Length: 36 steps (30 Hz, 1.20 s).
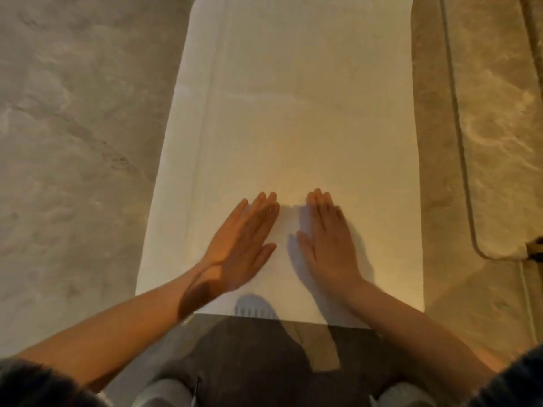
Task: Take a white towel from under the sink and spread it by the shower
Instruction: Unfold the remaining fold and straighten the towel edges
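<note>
A white towel (293, 113) lies flat and unfolded on the marble floor, running away from me from its near edge in front of my knees to the top of the view. My left hand (244, 242) presses on its near part with straight fingers, palm down. My right hand (326, 239) lies flat beside it, also palm down with straight fingers. The two hands are close together, a narrow strip of towel showing between them. Neither hand grips the cloth.
Grey-beige marble floor (73, 142) stretches to the left of the towel. On the right runs a raised curved threshold (461, 142), apparently the shower's edge, with a dark fitting (536, 248) at its corner. My knees are at the bottom.
</note>
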{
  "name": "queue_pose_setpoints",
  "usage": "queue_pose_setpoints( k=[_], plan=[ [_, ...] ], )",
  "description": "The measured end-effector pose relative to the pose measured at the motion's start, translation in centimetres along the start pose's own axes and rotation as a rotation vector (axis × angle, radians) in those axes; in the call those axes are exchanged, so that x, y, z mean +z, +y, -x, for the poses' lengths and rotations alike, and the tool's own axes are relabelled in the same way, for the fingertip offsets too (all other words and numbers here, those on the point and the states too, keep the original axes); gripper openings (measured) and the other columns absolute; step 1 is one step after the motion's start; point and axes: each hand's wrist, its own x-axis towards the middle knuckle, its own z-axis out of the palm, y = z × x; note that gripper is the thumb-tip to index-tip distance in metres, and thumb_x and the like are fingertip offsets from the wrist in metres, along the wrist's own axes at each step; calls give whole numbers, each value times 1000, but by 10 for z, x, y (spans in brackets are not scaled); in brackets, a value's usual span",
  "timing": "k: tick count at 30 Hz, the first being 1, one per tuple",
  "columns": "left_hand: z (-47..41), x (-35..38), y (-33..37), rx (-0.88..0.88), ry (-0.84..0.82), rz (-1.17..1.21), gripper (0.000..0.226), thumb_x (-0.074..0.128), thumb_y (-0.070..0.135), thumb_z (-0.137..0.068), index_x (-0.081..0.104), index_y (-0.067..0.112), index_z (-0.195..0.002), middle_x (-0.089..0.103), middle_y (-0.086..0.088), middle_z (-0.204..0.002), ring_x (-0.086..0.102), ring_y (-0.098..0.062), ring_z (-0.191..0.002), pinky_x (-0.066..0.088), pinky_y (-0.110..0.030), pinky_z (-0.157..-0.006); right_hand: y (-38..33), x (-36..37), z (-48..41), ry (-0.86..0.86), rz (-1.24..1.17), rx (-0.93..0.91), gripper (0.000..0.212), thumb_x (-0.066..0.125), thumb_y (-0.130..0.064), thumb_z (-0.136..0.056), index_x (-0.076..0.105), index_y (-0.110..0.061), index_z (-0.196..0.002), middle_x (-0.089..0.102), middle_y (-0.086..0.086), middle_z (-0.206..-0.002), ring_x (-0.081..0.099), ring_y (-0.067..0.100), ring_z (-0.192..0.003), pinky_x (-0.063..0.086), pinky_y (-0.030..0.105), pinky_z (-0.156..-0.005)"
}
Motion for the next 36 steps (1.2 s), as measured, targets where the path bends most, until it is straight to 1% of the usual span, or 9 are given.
queue_pose_setpoints(
  k=[4,6,11,14,17,21,25,32,36],
  plan=[
    [23,28,32,-51,-90,-33,59,16,36,-103,17,2,-152,13,-15,-160,10,-27,-149,15,-46,-122,-26,24,27,-86,87,-98,64,24,-40,-100,9,-11,-155,9,8,-163,2,18,-151,4,37,-123],
    [23,30,28,-53,-117,-62,62,19,39,-103,10,4,-154,6,-12,-162,2,-23,-151,8,-42,-122,-22,21,27,-90,94,-113,64,27,-39,-99,10,-11,-155,8,7,-163,2,18,-151,2,36,-123],
    [29,27,20,22,-117,-63,66,20,43,-103,12,3,-154,6,-15,-163,2,-25,-151,5,-42,-123,-11,18,34,-107,88,-141,67,30,-44,-101,7,-15,-156,5,3,-164,-1,15,-151,1,35,-123],
    [41,25,6,-37,-96,66,66,24,45,-102,12,6,-155,6,-11,-163,3,-23,-151,2,-41,-123,12,12,49,-94,92,-121,67,28,-45,-101,6,-15,-157,5,3,-165,2,16,-151,4,37,-123],
    [56,21,-14,-120,-110,-14,68,21,51,-102,4,14,-156,1,-6,-164,2,-19,-151,-3,-34,-122,39,6,68,-72,52,-78,67,26,-45,-101,6,-14,-156,3,3,-165,4,19,-151,4,38,-123],
    [80,12,-37,-163,-99,-76,71,24,50,-101,7,9,-155,2,-9,-164,6,-24,-151,7,-41,-123,62,0,84,10,2,61,66,26,-45,-101,6,-16,-157,6,2,-165,5,18,-151,2,35,-123],
    [101,4,-55,-281,-63,-81,72,23,52,-100,7,10,-156,4,-7,-164,6,-22,-151,4,-37,-123,77,-4,100,68,-51,237,67,27,-45,-100,5,-16,-157,3,-1,-164,0,17,-151,2,34,-123],
    [91,-2,-41,-246,-52,-68,71,21,51,-101,10,6,-155,8,-14,-163,7,-26,-150,6,-43,-122,61,-18,91,65,-89,172,72,38,-42,-99,14,-4,-154,10,11,-162,4,25,-151,12,47,-122],
    [39,12,20,-55,4,63,64,23,47,-103,14,12,-155,9,-9,-163,8,-24,-150,12,-47,-122,-3,-3,53,-44,88,-16,74,32,-50,-101,-1,-12,-156,-3,7,-164,-10,18,-150,-12,32,-121]
  ],
)
